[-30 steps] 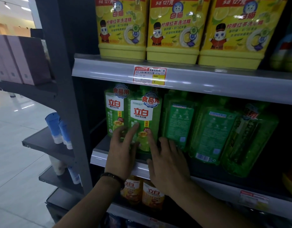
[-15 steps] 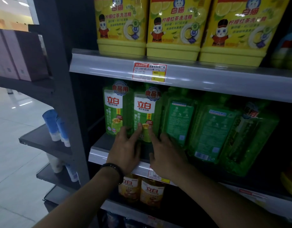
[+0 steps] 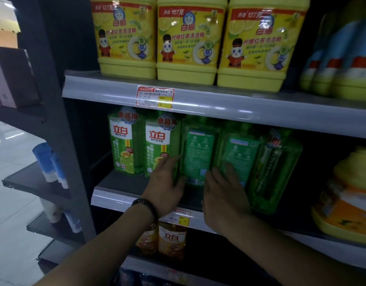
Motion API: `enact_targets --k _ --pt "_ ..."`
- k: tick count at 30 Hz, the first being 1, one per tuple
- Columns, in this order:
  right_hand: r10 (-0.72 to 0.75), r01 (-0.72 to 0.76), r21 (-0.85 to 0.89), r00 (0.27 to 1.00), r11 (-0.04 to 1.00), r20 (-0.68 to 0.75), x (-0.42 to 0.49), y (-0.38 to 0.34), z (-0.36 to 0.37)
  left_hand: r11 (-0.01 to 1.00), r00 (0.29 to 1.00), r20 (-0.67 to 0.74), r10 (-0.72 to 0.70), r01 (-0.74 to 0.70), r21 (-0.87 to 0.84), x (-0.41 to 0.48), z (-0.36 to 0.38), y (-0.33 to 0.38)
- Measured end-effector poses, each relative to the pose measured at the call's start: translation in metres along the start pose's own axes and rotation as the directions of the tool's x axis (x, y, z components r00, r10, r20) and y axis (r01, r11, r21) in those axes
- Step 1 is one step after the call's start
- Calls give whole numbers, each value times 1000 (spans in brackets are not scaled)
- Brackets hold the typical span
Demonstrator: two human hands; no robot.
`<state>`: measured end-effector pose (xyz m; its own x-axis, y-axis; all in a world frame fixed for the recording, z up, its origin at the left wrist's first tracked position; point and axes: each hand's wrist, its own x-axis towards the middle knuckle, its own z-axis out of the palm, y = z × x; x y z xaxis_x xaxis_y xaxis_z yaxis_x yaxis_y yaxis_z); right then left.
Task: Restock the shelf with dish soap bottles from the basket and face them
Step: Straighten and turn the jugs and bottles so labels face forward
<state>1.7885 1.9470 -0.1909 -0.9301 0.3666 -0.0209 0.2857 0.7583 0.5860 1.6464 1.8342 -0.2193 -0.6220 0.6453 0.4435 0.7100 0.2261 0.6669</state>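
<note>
Several green dish soap bottles stand on the middle shelf [image 3: 120, 183]. The two leftmost bottles [image 3: 124, 141] [image 3: 161, 145] show their front labels. The third bottle [image 3: 198, 149] and the fourth bottle [image 3: 237, 151] show their back labels. A fifth bottle [image 3: 274, 168] leans, turned sideways. My left hand [image 3: 167, 182] curls around the third bottle's lower left edge, thumb in front. My right hand [image 3: 223, 193] lies flat with fingers spread at that bottle's lower right edge and on the fourth bottle's base. No basket is in view.
Yellow dish soap tubs [image 3: 186, 42] fill the shelf above, behind a price tag [image 3: 155, 97]. Orange bottles [image 3: 171, 240] stand on the shelf below. A yellow-orange jug [image 3: 349, 195] sits at the right. A grey upright [image 3: 60, 120] borders the bay on the left, with blue tubes [image 3: 48, 159] beyond.
Both hands left the second, front-facing bottle and moved right to the third, back-facing bottle. The left hand now wraps its edge. The view shifted slightly right and closer.
</note>
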Motion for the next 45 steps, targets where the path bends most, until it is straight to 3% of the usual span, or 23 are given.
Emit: enact_targets --k 9,15,19,21,24,26,29,35,39,45 --pt "10 -12 29 998 1000 63 -8 11 16 958 981 54 -185 192 -213 10 14 17" --pt "24 -28 50 997 998 76 -12 22 20 928 970 50 -237 242 -282 15 18 20" --pt "114 -95 287 992 953 -49 -13 20 15 922 965 52 -256 260 -286 15 20 23" --pt "184 -87 566 976 820 -116 -8 18 11 916 964 54 -260 265 -300 16 20 24" --pt "270 -105 927 963 360 4 7 12 9 914 967 47 -250 251 -318 14 22 30" --pt "297 -125 981 952 150 76 18 9 11 912 969 50 -241 244 -328 14 23 34" --pt "284 -148 987 946 -63 160 21 8 7 901 965 49 -260 260 -347 13 24 39" --pt "213 -79 980 970 -183 118 19 10 14 919 974 -46 -220 191 -346 -11 17 35" --pt "236 -22 986 970 -166 62 20 17 31 955 977 -135 -163 122 -272 -3 6 32" --pt "206 -27 986 977 -164 61 21 9 38 864 970 79 -231 241 -441 15 12 37"
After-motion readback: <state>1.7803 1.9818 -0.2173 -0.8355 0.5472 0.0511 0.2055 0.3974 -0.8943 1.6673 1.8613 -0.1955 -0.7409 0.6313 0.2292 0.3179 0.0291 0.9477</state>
